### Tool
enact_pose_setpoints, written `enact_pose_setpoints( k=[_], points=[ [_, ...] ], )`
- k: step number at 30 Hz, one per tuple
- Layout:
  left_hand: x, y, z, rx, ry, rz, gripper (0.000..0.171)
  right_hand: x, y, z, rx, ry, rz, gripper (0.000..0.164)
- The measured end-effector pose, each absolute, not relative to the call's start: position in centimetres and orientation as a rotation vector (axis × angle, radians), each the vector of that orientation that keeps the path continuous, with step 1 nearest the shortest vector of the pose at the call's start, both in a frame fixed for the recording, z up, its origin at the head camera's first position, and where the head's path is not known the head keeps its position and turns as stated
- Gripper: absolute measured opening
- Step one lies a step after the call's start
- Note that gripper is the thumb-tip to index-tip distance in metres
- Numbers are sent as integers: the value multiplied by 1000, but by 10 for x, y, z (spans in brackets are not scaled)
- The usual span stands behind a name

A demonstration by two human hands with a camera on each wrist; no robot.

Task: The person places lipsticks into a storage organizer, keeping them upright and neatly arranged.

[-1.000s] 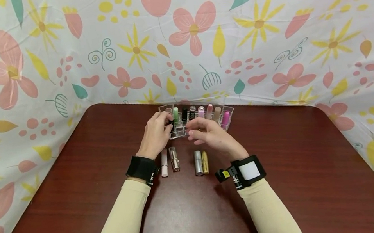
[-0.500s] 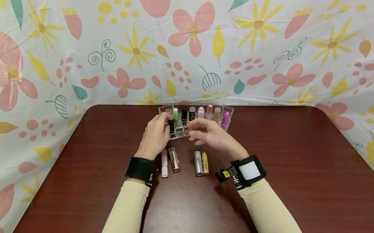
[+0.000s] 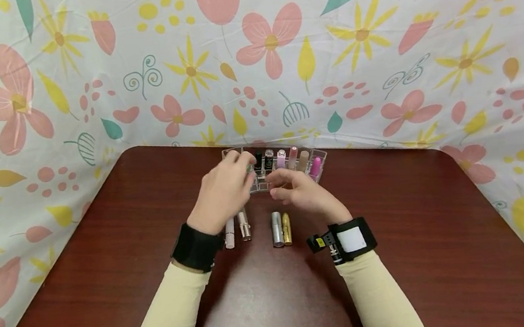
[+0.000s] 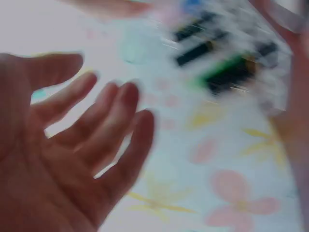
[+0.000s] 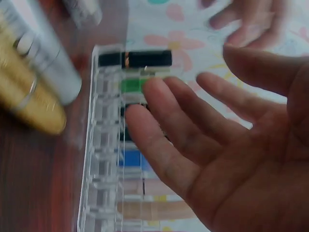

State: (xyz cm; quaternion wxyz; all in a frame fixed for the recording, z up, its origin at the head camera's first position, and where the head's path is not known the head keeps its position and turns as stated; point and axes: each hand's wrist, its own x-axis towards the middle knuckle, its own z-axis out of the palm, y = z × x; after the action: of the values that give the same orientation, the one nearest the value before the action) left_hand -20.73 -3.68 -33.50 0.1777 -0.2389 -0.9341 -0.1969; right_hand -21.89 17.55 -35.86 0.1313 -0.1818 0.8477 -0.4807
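Note:
A clear lipstick organizer [image 3: 324,154] stands at the back of the table, with several lipsticks upright in it. My left hand [image 3: 224,193] is over its left end with nothing in the fingers, which spread loosely in the left wrist view, apart from the blurred tubes. A black lipstick [image 5: 149,58] sits in the organizer's end slot in the right wrist view; in the head view the left hand hides it. My right hand [image 3: 307,193] hovers before the organizer's front, fingers relaxed and holding nothing. A green tube [image 5: 131,85] stands behind its fingertips in the right wrist view.
Before the organizer lie a pale pink tube [image 3: 229,236], a shiny metallic lipstick [image 3: 245,227], a silver tube [image 3: 277,230] and a gold tube [image 3: 287,230] on the dark red table [image 3: 425,230]. A floral cloth [image 3: 277,89] hangs behind the table.
My left hand has let go of the black lipstick at the organizer's left end and shifted up and to the right. The right hand has barely moved.

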Motion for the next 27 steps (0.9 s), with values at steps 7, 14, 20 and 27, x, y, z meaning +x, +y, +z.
enact_pose_setpoints(
  k=[7,14,20,27],
  points=[
    [-148,-16,-317,-952,-2649,-308,22,-220,173,-360,-835,2648,-1083,29],
    [-144,-45,-313,-732,-2838,-276,29,-211,162,-352,-1222,2834,-748,35],
    [-143,-72,-317,-374,-3060,-172,46,-203,139,-343,-1311,2994,-573,50],
    [-136,-44,-336,-333,-3356,-28,64,-216,111,-360,-1430,2854,-523,49]
  ],
)
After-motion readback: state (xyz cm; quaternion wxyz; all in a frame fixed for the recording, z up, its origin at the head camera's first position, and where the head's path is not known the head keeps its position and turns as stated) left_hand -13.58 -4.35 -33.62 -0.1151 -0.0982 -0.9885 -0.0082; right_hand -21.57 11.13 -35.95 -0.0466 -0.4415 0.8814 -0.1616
